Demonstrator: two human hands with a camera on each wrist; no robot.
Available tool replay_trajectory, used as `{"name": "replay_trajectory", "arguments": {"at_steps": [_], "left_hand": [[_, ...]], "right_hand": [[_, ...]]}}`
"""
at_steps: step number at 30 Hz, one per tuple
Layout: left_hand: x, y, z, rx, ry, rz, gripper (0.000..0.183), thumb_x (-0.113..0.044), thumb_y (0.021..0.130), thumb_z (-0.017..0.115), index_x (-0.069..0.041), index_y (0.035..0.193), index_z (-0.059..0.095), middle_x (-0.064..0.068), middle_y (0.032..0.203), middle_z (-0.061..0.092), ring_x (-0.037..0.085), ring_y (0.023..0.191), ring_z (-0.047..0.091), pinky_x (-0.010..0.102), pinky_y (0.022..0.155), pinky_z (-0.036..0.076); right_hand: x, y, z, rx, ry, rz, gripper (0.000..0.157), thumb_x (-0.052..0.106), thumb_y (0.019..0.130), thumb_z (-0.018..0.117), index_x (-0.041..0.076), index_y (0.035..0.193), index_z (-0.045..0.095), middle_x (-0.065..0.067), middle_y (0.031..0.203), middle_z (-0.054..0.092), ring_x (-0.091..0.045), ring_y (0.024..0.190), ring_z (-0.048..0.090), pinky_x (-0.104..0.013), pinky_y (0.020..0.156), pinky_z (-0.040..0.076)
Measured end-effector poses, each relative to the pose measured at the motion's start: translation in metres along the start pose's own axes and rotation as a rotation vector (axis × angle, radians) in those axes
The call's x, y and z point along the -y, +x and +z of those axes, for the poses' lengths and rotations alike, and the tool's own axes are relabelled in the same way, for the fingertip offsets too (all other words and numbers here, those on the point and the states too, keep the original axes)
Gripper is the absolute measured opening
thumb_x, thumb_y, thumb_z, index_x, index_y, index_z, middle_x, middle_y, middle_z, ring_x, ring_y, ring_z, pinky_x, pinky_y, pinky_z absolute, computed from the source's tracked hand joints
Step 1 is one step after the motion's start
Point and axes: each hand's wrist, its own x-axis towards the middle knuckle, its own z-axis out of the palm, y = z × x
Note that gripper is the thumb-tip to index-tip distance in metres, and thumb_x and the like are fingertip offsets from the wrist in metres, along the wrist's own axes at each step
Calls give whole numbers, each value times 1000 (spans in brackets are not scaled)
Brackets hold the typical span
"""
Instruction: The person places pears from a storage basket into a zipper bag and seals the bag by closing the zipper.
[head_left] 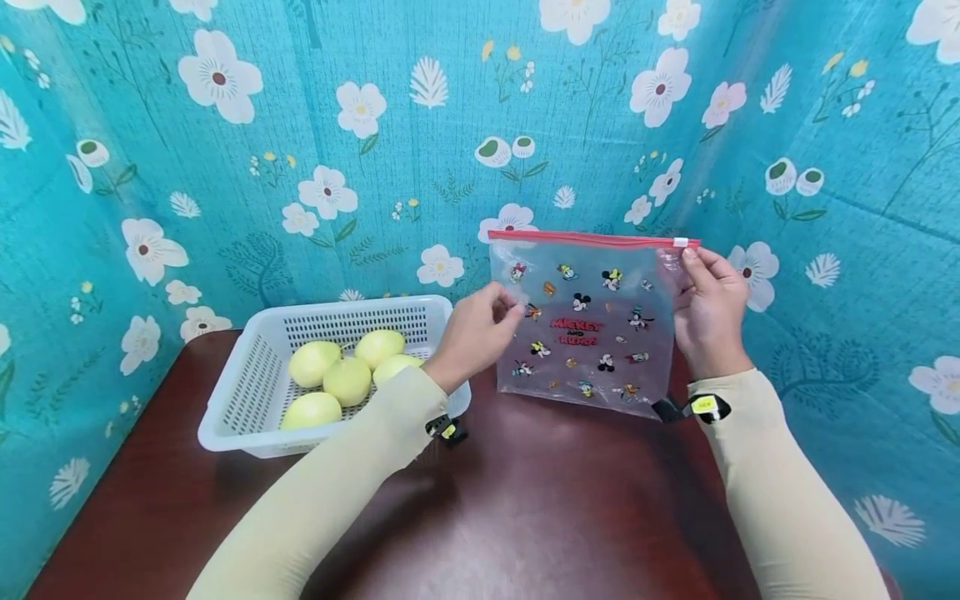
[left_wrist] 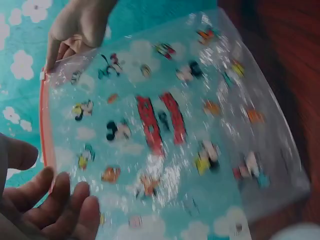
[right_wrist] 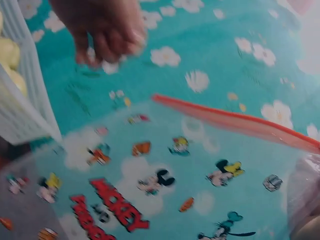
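A clear slider zip bag (head_left: 585,325) with cartoon prints and a red zip strip hangs upright over the table. My right hand (head_left: 712,312) pinches its upper right corner beside the white slider (head_left: 681,242). In the left wrist view that same hand (left_wrist: 80,27) grips the bag at the slider end. Near the bag's left edge is my left hand (head_left: 480,329), fingers loosely bent and thumb apart from them. The right wrist view shows the left hand (right_wrist: 110,35) away from the bag, holding nothing.
To the left, a white plastic basket (head_left: 258,375) holds several yellow-green round fruits (head_left: 347,381). It stands on a dark red-brown table (head_left: 540,500). Behind hangs a teal flowered curtain (head_left: 420,200), which also covers both sides.
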Motion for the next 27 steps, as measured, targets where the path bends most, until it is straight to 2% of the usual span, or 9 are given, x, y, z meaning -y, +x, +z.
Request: {"name": "replay_trajectory", "arguments": {"at_steps": [3,5,7,11,14,18,21,24,27], "left_hand": [[-7,6,-1,98,-57,-43,21,-35,99,55,-16,95,64,-4,83,61,13,73,54,30,67,45],[-11,13,-2,157,-119,-108,34,-44,100,51,-13,98,66,0,87,64,15,76,58,31,68,47],[-13,19,-4,195,-222,-193,48,-52,99,48,-8,102,68,5,92,68,21,80,63,33,70,51],[-14,29,-10,188,-398,-363,67,-64,94,45,-2,101,69,13,95,70,30,89,68,35,70,56],[-13,32,-17,146,-438,-433,65,-61,96,45,-1,95,69,15,89,70,32,82,69,37,67,56],[-8,31,-25,111,-480,-457,46,-37,99,49,4,92,69,15,81,70,28,69,68,41,67,56],[-4,31,-30,110,-482,-438,35,-21,97,47,6,92,69,14,78,69,23,63,67,40,65,56],[-2,32,-34,106,-447,-407,31,-16,94,47,4,84,68,13,74,68,24,63,67,37,62,56],[-4,35,-39,111,-400,-373,31,-15,92,48,1,74,67,13,72,67,26,63,67,37,60,56]], "right_hand": [[-7,-18,12,18,-41,-56,31,3,84,74,-15,107,62,-22,107,63,-28,93,69,-37,87,50],[-13,-34,20,38,-80,-95,33,3,84,74,-16,108,62,-22,107,63,-28,93,69,-37,87,50],[-21,-50,27,64,-102,-128,34,1,84,74,-18,108,62,-21,104,65,-26,91,69,-36,87,50],[-34,-80,40,155,-45,-144,26,-7,86,68,-21,107,61,-23,101,67,-28,92,68,-37,88,50],[-41,-96,45,243,-60,-131,22,-12,87,65,-20,107,61,-24,104,68,-29,95,68,-37,89,49],[-48,-110,50,353,-224,-115,23,-13,86,65,-17,108,64,-24,112,66,-31,101,66,-37,90,50],[-49,-114,52,423,-324,-116,24,-13,84,68,-16,107,65,-24,116,65,-33,103,65,-38,89,51],[-48,-113,54,506,-390,-144,24,-9,83,71,-15,105,65,-24,116,64,-33,103,65,-37,87,52],[-44,-104,62,609,-414,-188,23,-2,87,69,-17,103,63,-26,117,63,-34,108,62,-36,90,50]]}}
